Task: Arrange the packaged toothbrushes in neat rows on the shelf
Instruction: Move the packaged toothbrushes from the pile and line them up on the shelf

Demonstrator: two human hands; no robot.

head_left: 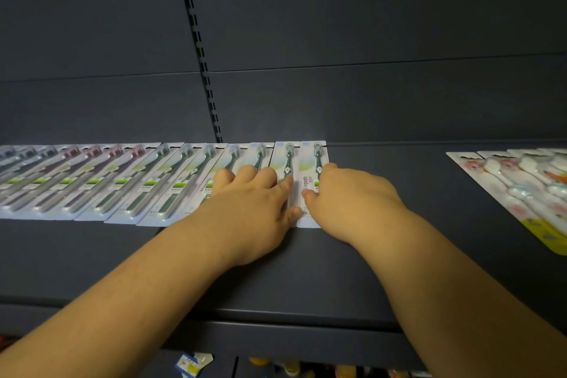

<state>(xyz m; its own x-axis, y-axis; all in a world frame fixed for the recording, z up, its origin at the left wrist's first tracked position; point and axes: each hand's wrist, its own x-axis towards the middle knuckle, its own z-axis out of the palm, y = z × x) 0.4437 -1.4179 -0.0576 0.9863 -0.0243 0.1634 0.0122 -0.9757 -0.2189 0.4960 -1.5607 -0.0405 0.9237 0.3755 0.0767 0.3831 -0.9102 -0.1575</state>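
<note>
Head view showed that we pressed our left hand (pixel 251 193) and right hand (pixel 343 193), both released, flat on the last packaged toothbrushes (pixel 313 184) on the shelf (pixel 399 224), apparently squaring them into the row along the back panel (pixel 337 101).

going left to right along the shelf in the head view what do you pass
Row of packaged toothbrushes overlapping toward the left → left hand resting on packs → rightmost toothbrush pack → right hand on that pack → bare stretch of dark shelf → separate group of pale packs at the right edge.
</note>
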